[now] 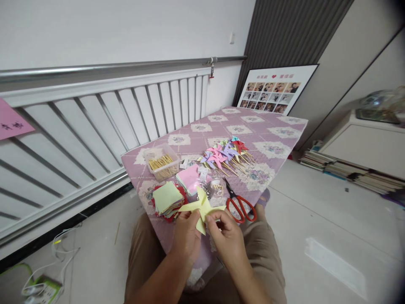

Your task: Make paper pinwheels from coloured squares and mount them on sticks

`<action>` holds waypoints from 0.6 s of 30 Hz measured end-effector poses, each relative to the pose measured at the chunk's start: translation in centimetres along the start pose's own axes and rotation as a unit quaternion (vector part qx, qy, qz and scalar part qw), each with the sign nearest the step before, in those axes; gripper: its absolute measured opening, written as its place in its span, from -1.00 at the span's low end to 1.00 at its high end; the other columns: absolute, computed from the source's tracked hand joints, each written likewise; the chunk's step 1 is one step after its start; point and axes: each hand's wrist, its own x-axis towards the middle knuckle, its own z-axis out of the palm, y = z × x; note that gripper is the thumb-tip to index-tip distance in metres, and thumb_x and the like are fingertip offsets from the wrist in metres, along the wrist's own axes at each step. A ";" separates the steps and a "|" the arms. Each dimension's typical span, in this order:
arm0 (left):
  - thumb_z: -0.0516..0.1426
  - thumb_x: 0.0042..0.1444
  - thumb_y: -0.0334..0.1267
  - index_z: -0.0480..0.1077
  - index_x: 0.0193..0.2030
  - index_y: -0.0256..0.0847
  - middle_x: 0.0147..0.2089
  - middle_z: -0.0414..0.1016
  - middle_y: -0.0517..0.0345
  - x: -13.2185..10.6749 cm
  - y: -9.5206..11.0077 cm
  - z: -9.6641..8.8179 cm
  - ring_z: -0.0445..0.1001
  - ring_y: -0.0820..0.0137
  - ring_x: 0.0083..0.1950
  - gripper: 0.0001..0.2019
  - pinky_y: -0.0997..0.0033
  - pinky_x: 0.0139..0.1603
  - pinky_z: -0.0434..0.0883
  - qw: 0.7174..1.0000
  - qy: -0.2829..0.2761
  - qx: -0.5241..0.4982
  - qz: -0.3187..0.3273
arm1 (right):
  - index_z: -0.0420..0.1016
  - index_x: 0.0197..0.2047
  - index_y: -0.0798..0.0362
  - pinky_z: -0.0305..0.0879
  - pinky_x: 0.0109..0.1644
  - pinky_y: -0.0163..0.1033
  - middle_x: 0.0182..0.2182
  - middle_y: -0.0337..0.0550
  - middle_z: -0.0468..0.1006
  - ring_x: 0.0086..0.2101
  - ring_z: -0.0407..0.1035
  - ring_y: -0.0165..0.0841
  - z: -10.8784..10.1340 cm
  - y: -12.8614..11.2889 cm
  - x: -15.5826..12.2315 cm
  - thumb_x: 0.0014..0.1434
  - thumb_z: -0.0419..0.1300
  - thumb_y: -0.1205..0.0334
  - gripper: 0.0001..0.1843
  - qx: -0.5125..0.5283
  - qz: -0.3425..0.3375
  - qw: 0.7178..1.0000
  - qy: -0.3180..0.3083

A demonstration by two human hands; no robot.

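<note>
Over the near corner of the table, a pale yellow paper pinwheel (204, 206) is held up between both hands. My left hand (187, 232) pinches its lower left part with the thumb on top. At its lower right, my right hand (225, 231) is closed on the paper with thumb and fingers. Red-handled scissors (239, 203) lie just right of the pinwheel, blades pointing away. Behind it are a small round container (217, 187) with little pale pieces and a clear dish of shiny metal bits (205, 188). A stack of coloured paper squares (167, 198) sits to the left.
A plastic box of wooden sticks (162, 162) stands at the back left, near pink paper sheets (191, 177). Several finished pinwheels on sticks (221, 154) lie mid-table. A white radiator (110, 114) runs along the left wall; a photo board (275, 90) leans behind the table.
</note>
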 end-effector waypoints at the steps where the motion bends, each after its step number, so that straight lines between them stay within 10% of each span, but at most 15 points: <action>1: 0.29 -0.17 -0.29 0.45 -0.37 -0.24 -0.35 0.59 0.11 -0.1 0.0 0.1 0.55 0.26 -0.22 -0.82 0.36 -0.14 0.41 1.000 0.000 0.000 0.002 | 0.35 -0.47 0.01 0.26 -0.38 -0.30 -0.46 -0.24 0.36 -0.44 0.32 -0.36 0.0 0.0 0.0 0.21 0.12 0.16 -0.77 -0.002 -0.001 1.000 0.008; 18: 0.32 -0.22 -0.24 0.45 -0.34 -0.22 -0.34 0.59 0.10 -0.7 -0.2 0.5 0.56 0.25 -0.22 -0.74 0.33 -0.15 0.41 1.000 0.014 0.019 0.011 | 0.30 -0.51 0.01 0.22 -0.38 -0.31 -0.50 -0.28 0.34 -0.46 0.28 -0.38 -0.1 -0.4 0.2 0.20 0.12 0.21 -0.76 -0.020 -0.011 0.999 0.034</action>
